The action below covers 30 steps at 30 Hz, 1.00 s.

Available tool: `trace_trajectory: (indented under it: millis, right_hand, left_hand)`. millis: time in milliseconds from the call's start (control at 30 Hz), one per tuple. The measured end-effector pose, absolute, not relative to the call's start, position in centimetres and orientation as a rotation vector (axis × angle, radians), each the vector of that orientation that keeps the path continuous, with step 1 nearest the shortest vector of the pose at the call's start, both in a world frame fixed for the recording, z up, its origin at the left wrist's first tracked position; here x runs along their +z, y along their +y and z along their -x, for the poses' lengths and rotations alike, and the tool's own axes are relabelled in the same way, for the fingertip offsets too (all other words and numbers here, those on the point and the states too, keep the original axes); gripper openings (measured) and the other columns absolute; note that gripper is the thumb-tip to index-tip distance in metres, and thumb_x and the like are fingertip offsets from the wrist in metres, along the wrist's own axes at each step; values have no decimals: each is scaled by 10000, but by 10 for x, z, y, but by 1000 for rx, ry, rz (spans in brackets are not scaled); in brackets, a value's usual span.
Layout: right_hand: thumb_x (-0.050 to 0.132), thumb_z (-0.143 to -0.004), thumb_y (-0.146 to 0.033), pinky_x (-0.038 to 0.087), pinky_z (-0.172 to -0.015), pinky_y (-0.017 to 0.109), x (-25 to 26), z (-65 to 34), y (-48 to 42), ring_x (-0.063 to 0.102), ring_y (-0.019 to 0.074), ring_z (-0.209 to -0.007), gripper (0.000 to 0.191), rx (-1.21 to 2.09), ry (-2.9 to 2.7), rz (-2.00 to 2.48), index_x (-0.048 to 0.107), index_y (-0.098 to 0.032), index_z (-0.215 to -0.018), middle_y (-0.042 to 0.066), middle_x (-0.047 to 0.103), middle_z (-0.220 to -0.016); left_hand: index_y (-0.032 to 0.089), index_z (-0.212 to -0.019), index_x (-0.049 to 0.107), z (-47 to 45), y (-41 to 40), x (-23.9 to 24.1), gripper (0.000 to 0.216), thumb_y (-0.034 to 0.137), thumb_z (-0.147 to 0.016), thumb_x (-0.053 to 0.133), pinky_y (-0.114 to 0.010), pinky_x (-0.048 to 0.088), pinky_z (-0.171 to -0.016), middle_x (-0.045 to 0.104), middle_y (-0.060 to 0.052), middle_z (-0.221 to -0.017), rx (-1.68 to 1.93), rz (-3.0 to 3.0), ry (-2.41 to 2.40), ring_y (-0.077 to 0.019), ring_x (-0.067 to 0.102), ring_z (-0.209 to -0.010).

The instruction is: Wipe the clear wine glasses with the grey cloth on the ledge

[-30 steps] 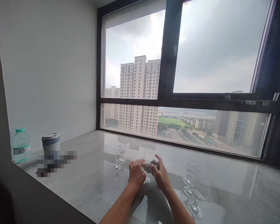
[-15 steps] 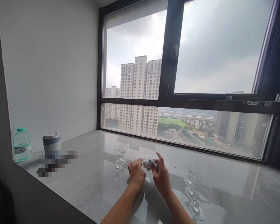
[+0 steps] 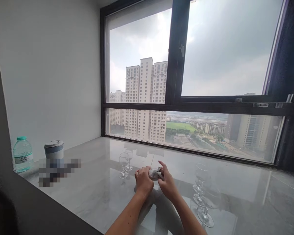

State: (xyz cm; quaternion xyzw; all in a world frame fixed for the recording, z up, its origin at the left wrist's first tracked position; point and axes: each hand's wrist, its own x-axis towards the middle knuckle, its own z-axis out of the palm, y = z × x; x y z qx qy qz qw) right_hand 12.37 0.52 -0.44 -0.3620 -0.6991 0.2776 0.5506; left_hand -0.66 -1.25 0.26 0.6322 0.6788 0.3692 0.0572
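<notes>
Both my hands meet over the marble sill in front of me. My left hand (image 3: 143, 181) and my right hand (image 3: 167, 183) are closed round a small glass wrapped in a pale cloth (image 3: 155, 173), held between them just above the surface. The glass itself is mostly hidden by the cloth and my fingers. Two small stemmed glasses (image 3: 123, 164) stand upright just left of my left hand. Several larger wine glasses (image 3: 205, 199) stand to the right of my right hand.
A wide marble windowsill (image 3: 93, 192) runs under a large dark-framed window (image 3: 172, 65). At the far left stand a water bottle (image 3: 22, 154) and a lidded cup (image 3: 54, 149), beside a white wall. A blurred patch lies near the cup.
My hands have kept turning the cloth round the glass; my right fingers, raised half a second ago, now close down over the cloth. The camera has shifted slightly.
</notes>
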Motion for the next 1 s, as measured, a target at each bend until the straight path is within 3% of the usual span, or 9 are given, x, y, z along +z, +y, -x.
trace_trajectory:
  millis: [167, 433, 500, 600, 667, 833, 1000]
  right_hand:
    - [441, -616, -137, 455, -685, 261, -2, -122, 4, 534, 146, -633, 744, 635, -1666, 856, 469, -174, -1358, -42, 596, -751]
    - [443, -746, -203, 438, -705, 300, 1, -133, 4, 574, 174, -696, 601, 530, -1479, 1016, 455, -186, -1347, 57, 673, -977]
    - [450, -743, -210, 443, -715, 326, -2, -135, 6, 598, 198, -725, 629, 527, -1433, 1073, 426, -174, -1371, 78, 683, -981]
    - [513, -678, -211, 471, -696, 348, -8, -129, 6, 636, 225, -696, 652, 619, -1485, 1080, 468, -170, -1327, 44, 703, -827]
    - [570, -656, -237, 505, -704, 358, -11, -122, 5, 675, 235, -714, 644, 702, -1548, 1027, 492, -195, -1294, 23, 719, -797]
    - [704, -697, -398, 494, -941, 474, -4, -116, -1, 670, 282, -1085, 807, 741, -1533, 936, 355, -244, -1408, 110, 702, -1181]
    - [743, -740, -414, 526, -922, 473, 2, -120, 0, 635, 284, -1164, 860, 759, -1431, 804, 285, -250, -1450, 148, 653, -1267]
  left_hand:
    - [228, -1102, 670, 8, -12, 2, 507, -8, -691, 490, -370, 273, -1042, 695, -58, -1025, 1178, -1896, 2088, -221, 592, -1068]
    - [235, -1055, 653, 15, -6, 2, 466, -28, -728, 451, -363, 336, -1003, 702, -28, -967, 1340, -1706, 2119, -199, 634, -1009]
    - [230, -1073, 626, 23, -1, 1, 428, -11, -767, 450, -353, 398, -937, 702, -34, -954, 1506, -1471, 2085, -203, 656, -959]
    - [211, -1101, 572, 33, 8, -1, 333, 58, -828, 460, -314, 477, -811, 703, -59, -974, 1726, -1145, 1927, -195, 678, -886]
    - [208, -1120, 544, 35, 12, -1, 283, 123, -858, 480, -295, 501, -811, 707, -68, -1007, 1796, -1094, 1863, -180, 687, -901]
    - [190, -1150, 516, 23, 12, 3, 311, 322, -869, 540, -316, 535, -780, 732, -49, -854, 1915, -1180, 1380, -199, 718, -842]
    - [205, -1097, 578, 7, 5, -1, 309, 272, -797, 602, -317, 545, -820, 741, -50, -959, 1654, -1515, 1119, -196, 714, -891]
